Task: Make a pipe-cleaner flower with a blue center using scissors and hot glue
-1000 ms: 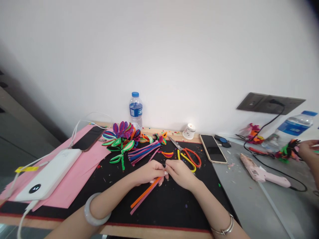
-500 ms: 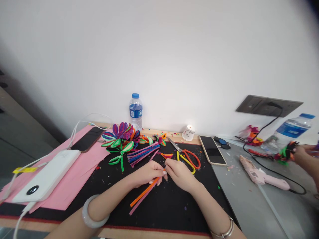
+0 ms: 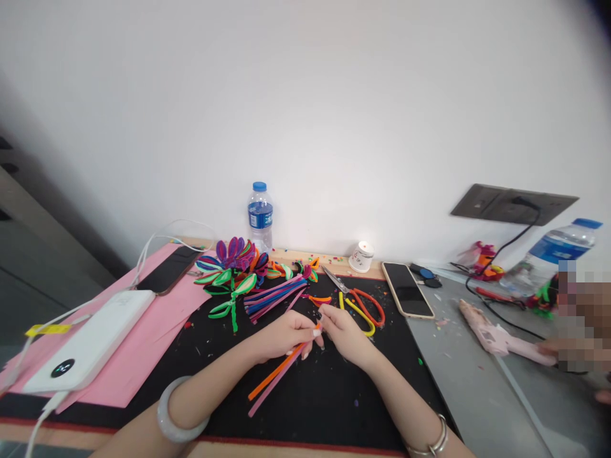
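My left hand (image 3: 292, 332) is closed around an orange and a pink pipe cleaner (image 3: 277, 380), whose long ends slant down to the left over the black mat (image 3: 344, 407). Pressed close beside it, my right hand (image 3: 341, 331) pinches the upper ends of the same pipe cleaners; the fingertips partly hide them. Just behind my hands lie a bundle of pink, purple and blue pipe cleaners (image 3: 274, 296) and a small orange-and-purple petal (image 3: 319, 300). Scissors (image 3: 358, 299) with one red and one yellow handle rest to the right, blades open.
Finished pipe-cleaner flowers (image 3: 233, 261) stand back left near a water bottle (image 3: 260, 216). Pink paper (image 3: 176, 337) carries a power bank (image 3: 90, 340) and a dark phone (image 3: 169, 270). At right are a paper cup (image 3: 361, 257), a phone (image 3: 407, 289) and a glue gun (image 3: 496, 337), touched by another person's hand (image 3: 568, 350).
My hands stay nearly in place, with the right fingers shifted slightly at the pipe cleaners' tips. The other person's hand has come down to the glue gun's handle.
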Demonstrator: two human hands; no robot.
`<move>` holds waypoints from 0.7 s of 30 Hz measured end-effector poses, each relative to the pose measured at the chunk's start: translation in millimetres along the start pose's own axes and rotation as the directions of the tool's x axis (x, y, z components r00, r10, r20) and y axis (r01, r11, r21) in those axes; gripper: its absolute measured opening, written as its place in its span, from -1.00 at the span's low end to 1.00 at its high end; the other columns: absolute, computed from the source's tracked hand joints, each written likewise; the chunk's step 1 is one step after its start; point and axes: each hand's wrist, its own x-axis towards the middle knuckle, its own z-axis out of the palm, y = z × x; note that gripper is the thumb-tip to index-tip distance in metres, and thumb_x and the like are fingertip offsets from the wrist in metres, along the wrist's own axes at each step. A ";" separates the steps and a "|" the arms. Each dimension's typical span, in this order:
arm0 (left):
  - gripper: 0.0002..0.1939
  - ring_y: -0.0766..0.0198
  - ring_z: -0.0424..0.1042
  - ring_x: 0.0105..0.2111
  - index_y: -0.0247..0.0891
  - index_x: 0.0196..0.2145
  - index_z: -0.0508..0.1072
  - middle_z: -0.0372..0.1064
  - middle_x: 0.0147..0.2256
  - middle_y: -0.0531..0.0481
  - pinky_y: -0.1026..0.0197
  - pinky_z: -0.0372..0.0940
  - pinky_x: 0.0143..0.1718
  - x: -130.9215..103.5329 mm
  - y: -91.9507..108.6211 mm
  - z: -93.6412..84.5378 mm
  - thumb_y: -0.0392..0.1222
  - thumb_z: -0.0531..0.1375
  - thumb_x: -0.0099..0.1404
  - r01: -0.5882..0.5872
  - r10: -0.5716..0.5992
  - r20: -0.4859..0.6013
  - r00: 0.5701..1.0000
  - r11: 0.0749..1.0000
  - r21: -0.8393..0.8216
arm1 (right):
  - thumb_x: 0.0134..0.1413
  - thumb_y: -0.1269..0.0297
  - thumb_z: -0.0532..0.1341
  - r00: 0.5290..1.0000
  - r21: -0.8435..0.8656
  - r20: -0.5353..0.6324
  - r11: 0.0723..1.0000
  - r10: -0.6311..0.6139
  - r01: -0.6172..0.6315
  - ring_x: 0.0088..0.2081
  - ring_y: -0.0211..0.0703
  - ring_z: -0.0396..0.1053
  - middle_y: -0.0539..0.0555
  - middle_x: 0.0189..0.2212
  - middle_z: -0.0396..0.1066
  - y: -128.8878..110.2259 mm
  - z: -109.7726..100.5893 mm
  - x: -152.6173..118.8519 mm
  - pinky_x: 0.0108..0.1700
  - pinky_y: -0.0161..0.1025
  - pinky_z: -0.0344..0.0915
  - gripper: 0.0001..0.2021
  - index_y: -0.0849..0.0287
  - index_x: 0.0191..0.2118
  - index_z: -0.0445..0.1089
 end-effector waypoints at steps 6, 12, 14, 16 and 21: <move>-0.64 0.52 -0.03 -0.76 -0.41 -0.42 0.44 0.23 -0.71 0.10 0.39 -0.13 -0.70 -0.5 2.5 0.9 -0.04 0.03 0.18 0.008 -0.007 -0.039 0.999 0.999 0.031 | 0.13 0.16 -0.04 0.991 0.221 0.088 0.969 0.096 -0.113 -0.67 -0.38 -0.06 -0.13 -0.69 0.12 6.7 0.6 2.5 -0.58 -0.37 -0.08 -0.73 0.16 -0.53 0.09; -0.66 0.52 -0.02 -0.77 -0.41 -0.43 0.46 0.26 -0.71 0.08 0.39 -0.14 -0.72 -2.0 2.1 0.3 -0.07 0.03 0.17 0.020 -0.018 -0.065 0.998 0.999 0.032 | 0.13 0.18 -0.04 0.997 0.153 0.035 0.986 0.066 -0.070 -0.63 -0.38 -0.07 -0.14 -0.67 -0.01 3.5 -3.0 1.1 -0.55 -0.37 -0.07 -0.72 0.17 -0.55 0.06; -0.67 0.52 -0.02 -0.78 -0.41 -0.43 0.46 0.26 -0.71 0.08 0.39 -0.14 -0.72 -1.9 1.4 0.7 -0.08 0.04 0.17 0.025 -0.023 -0.065 0.998 0.999 0.031 | 0.13 0.21 -0.03 0.998 0.103 0.029 0.993 0.048 -0.051 -0.61 -0.37 -0.04 -0.13 -0.66 0.00 1.9 -4.6 0.8 -0.54 -0.37 -0.05 -0.73 0.18 -0.55 0.08; -0.67 0.52 -0.02 -0.78 -0.41 -0.43 0.46 0.27 -0.71 0.08 0.38 -0.15 -0.72 -1.6 0.9 1.4 -0.08 0.04 0.17 0.029 -0.027 -0.059 0.998 0.999 0.030 | 0.11 0.23 0.00 0.999 0.066 0.027 0.997 0.027 -0.028 -0.58 -0.36 -0.01 -0.12 -0.65 0.03 1.3 -5.6 0.9 -0.52 -0.37 -0.04 -0.75 0.19 -0.55 0.10; -0.66 0.51 -0.01 -0.78 -0.41 -0.43 0.46 0.27 -0.71 0.08 0.38 -0.14 -0.72 -0.9 0.4 2.2 -0.06 0.03 0.16 0.034 -0.031 -0.066 0.997 0.998 0.045 | 0.10 0.20 0.01 0.993 0.193 0.082 0.977 0.079 -0.094 -0.63 -0.39 -0.02 -0.11 -0.66 0.11 4.5 -3.2 1.5 -0.59 -0.39 -0.08 -0.77 0.18 -0.52 0.11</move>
